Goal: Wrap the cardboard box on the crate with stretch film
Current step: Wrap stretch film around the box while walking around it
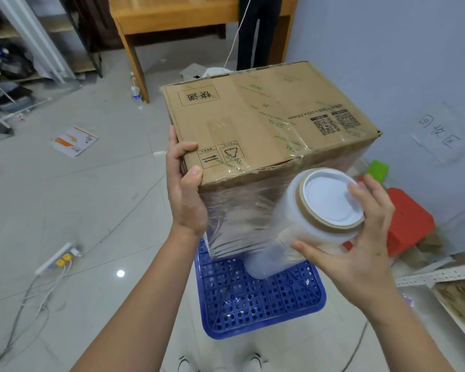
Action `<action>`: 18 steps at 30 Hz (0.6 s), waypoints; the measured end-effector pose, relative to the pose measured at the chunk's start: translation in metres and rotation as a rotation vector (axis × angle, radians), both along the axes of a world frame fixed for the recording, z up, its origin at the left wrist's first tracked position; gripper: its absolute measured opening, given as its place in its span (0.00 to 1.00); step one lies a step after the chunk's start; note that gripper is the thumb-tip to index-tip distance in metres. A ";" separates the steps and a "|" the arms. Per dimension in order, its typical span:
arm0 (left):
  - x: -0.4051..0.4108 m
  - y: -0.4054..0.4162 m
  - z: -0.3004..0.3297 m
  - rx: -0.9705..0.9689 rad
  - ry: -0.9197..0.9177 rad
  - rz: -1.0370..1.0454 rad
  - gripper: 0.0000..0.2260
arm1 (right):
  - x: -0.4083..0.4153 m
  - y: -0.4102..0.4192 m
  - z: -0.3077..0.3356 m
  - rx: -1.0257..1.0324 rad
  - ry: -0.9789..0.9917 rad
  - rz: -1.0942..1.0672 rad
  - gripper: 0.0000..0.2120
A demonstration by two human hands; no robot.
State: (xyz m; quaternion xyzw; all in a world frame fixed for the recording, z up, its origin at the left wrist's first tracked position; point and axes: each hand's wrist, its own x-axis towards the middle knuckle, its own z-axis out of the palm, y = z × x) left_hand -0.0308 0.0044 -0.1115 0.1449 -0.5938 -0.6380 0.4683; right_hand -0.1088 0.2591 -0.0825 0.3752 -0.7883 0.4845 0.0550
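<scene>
Open floor left of box; right side crowded by red stool, wall close behind

This looks like a back room or storeroom used for packing parcels, untidy and plainly a working space. The floor is pale glossy tile, and on it lie a flat orange-and-white printed mailer, a white power strip with yellow plugs trailing grey cables, and a clear plastic water bottle. A plain wooden desk stands at the far side, near metal shelving loaded with dark clutter. On the pale blue wall hangs a handwritten paper sign, above red and green plastic stools.
</scene>
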 end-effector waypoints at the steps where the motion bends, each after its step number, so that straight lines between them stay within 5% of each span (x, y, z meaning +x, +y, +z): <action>1: 0.000 -0.001 0.001 0.011 0.008 -0.007 0.15 | -0.006 0.008 0.005 0.070 0.052 0.058 0.44; 5: -0.002 -0.003 0.005 0.024 0.001 0.004 0.16 | -0.015 0.024 0.009 0.109 0.043 0.173 0.38; 12: -0.001 -0.003 0.003 0.014 -0.003 0.009 0.15 | -0.002 0.009 -0.001 0.029 0.055 -0.349 0.44; 18: 0.001 -0.004 -0.001 -0.008 -0.012 0.015 0.15 | -0.008 0.016 0.013 0.210 0.045 -0.241 0.40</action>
